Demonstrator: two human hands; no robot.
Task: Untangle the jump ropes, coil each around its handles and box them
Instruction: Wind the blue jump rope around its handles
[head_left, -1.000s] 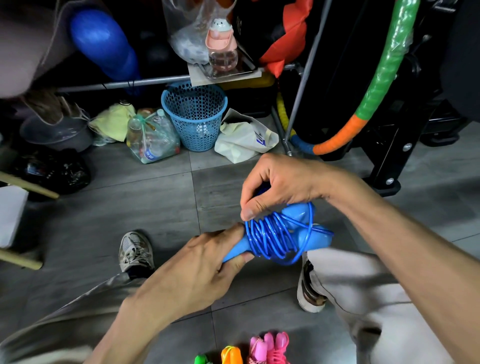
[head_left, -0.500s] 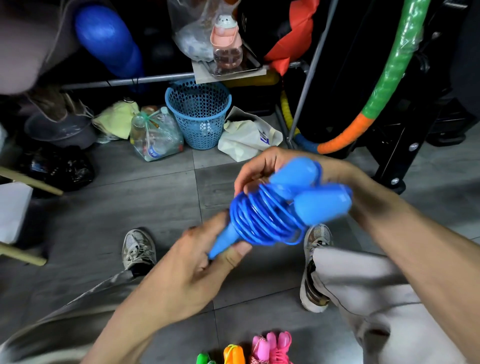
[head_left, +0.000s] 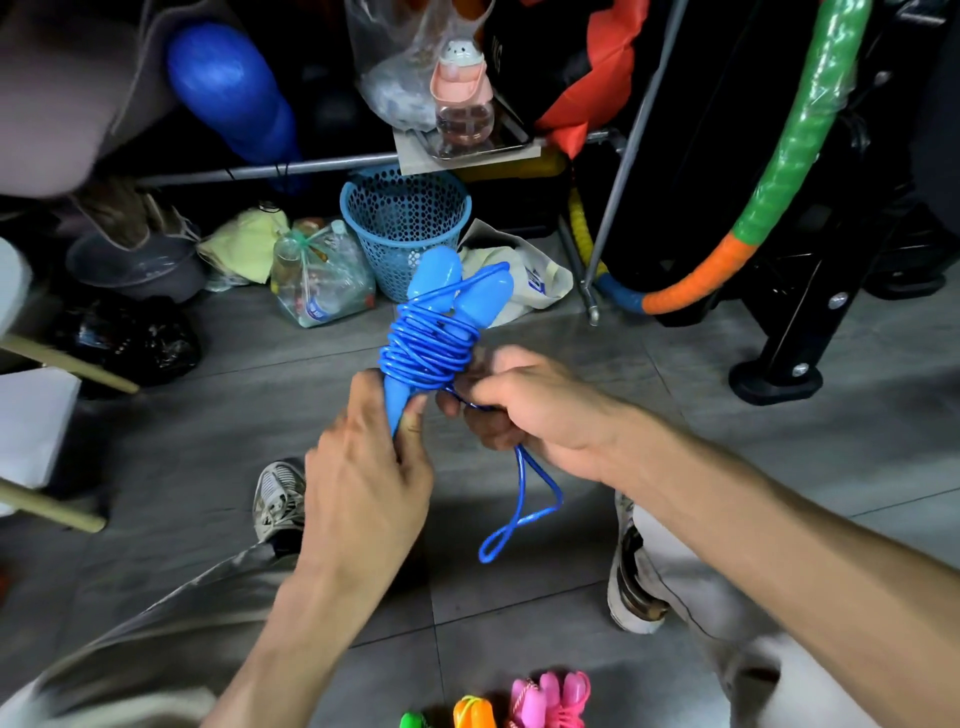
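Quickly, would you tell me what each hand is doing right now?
Left hand: grips the lower end of the blue handles.
Right hand: fingers curled round the loose blue rope.

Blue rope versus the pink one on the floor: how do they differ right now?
The blue jump rope is held up off the floor: the left hand grips its handles, the right hand pinches the cord. The pink jump rope lies untouched on the tiled floor. The blue rope's end loop hangs unwound below the right hand; the pink rope shows no loose tail, though the frame crops it. Both have cord wound around paired handles.
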